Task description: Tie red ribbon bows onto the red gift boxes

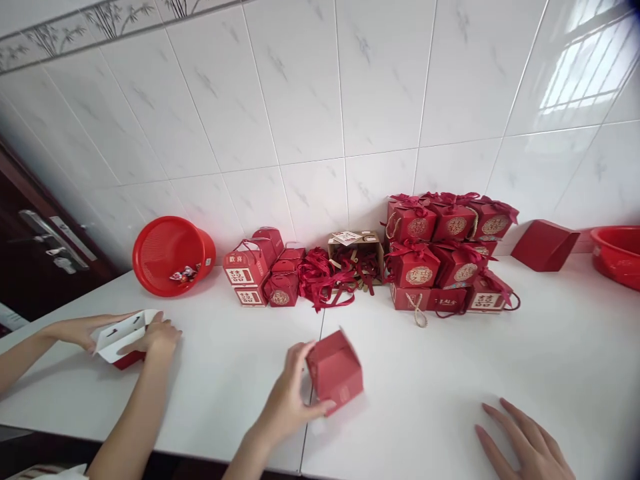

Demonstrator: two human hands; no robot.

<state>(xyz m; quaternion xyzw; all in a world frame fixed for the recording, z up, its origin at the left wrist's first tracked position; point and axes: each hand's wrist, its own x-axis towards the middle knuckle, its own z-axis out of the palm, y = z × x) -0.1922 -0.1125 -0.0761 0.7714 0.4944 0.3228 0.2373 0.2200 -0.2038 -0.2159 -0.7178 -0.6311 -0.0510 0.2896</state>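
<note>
Fingers and thumb of my left hand (295,393) wrap the left side of a small red gift box (337,373). The box is tilted and held near the middle of the white table (410,413), with its top folded closed; whether it touches the tabletop I cannot tell. My right hand (525,440) is at the lower right, palm down, fingers spread, holding nothing. Beyond the held box lie loose red ribbons (323,273) and a cardboard box (380,257) full of more ribbons.
At left, a co-worker's hands (155,337) hold an open box with a white inside (123,337). A red basket (173,257) leans at the wall. Red boxes (250,267) stand centre-left; ribboned boxes (445,257) are stacked right. Further right are a red box (545,245) and red basin (617,253).
</note>
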